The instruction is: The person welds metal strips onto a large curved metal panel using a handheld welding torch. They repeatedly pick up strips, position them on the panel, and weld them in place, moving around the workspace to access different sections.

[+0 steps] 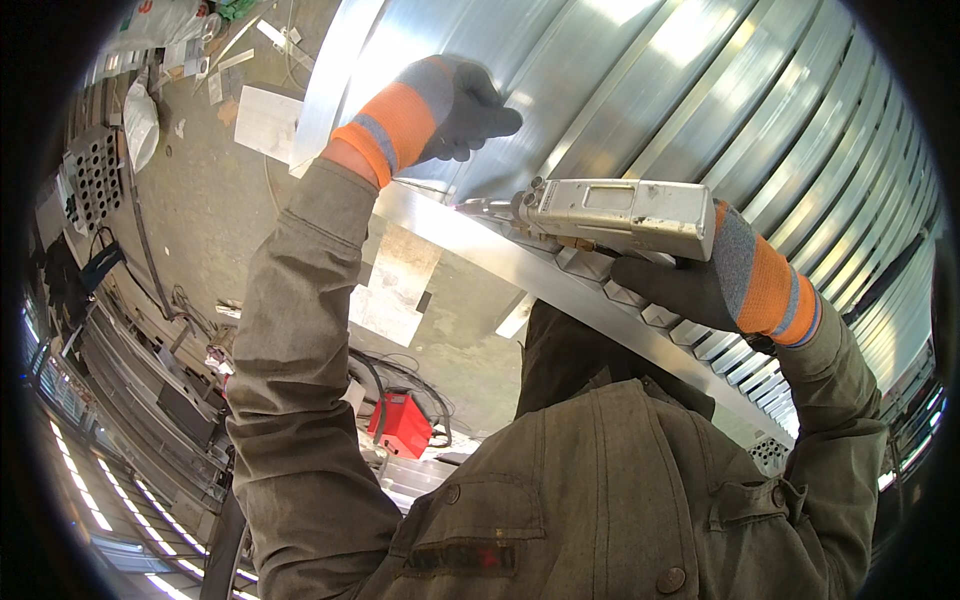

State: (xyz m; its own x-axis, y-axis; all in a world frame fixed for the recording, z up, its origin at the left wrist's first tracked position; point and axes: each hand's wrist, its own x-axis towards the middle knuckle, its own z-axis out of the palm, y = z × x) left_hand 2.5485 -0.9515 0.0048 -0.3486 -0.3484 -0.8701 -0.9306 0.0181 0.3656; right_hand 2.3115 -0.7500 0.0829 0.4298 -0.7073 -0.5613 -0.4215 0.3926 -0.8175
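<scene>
Both my hands wear orange and grey gloves with black fingers. My left hand point(462, 112) is closed over the shiny aluminium slats point(610, 95), near the corner of their frame. Its fingers are curled together, and whatever they may hold is hidden. In my right hand point(725, 270) is a boxy silver power tool point(620, 212) with a narrow front end. The black fingers wrap beneath its body, so the grip is mostly covered. The tool's tip points left, close to where the slats meet the aluminium edge bar point(530, 262), below my left hand.
A red box-shaped unit point(402, 424) with black cables sits on the floor below the frame. Pale flat pieces point(392, 290) and scraps lie on the concrete. A perforated metal block point(92, 178) and a white bag point(141, 122) are at left. Long metal profiles point(150, 395) lie lower left.
</scene>
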